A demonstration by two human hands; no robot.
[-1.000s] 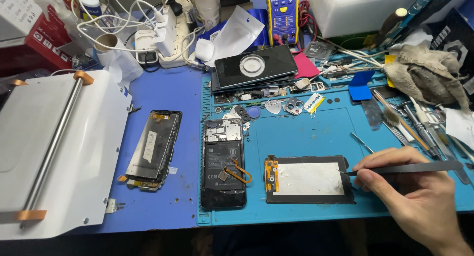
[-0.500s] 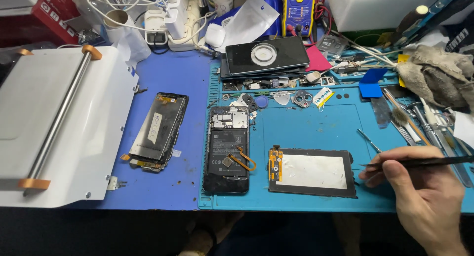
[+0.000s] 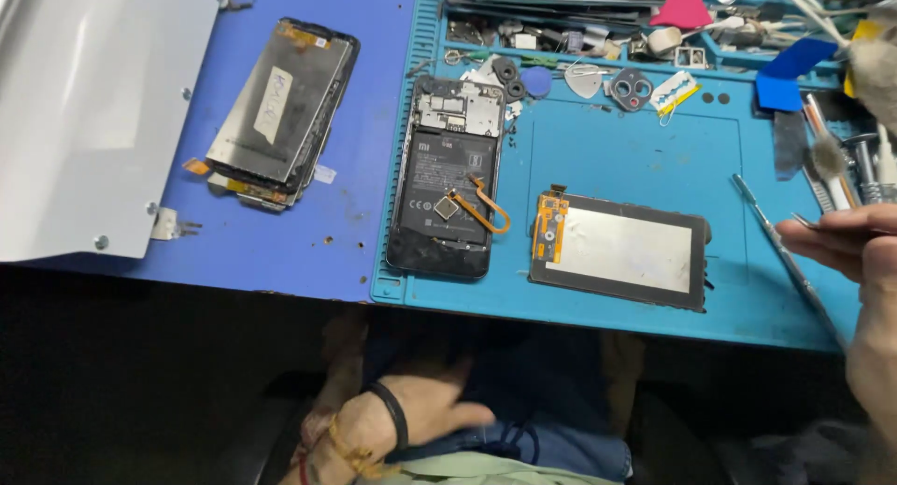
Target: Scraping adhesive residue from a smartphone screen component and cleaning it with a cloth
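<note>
— What is the right hand (image 3: pixel 855 251) doing?

— It sits at the right edge of the view, fingers pinched around a thin dark tool (image 3: pixel 846 225) that points left. It hovers over the teal mat (image 3: pixel 635 149), just right of the detached screen (image 3: pixel 619 249).

— And that screen?

— It lies flat on the mat, near the front edge, its pale back facing up inside a black border, with an orange ribbon connector (image 3: pixel 549 225) at its left end. A long metal rod (image 3: pixel 785 256) lies slanted on the mat between the screen and the right hand.

— The other hand?

— The left hand (image 3: pixel 425 412) is below the bench, resting on the person's lap, fingers loosely open and holding nothing, a black band at the wrist.

— What else is around?

— Left of the screen lies an opened phone (image 3: pixel 447 177), its insides showing. Further left, on the blue mat (image 3: pixel 374 64), is a stack of display panels (image 3: pixel 280 111), and beyond it a grey metal plate (image 3: pixel 84 111). Small parts crowd the back of the mat.
</note>
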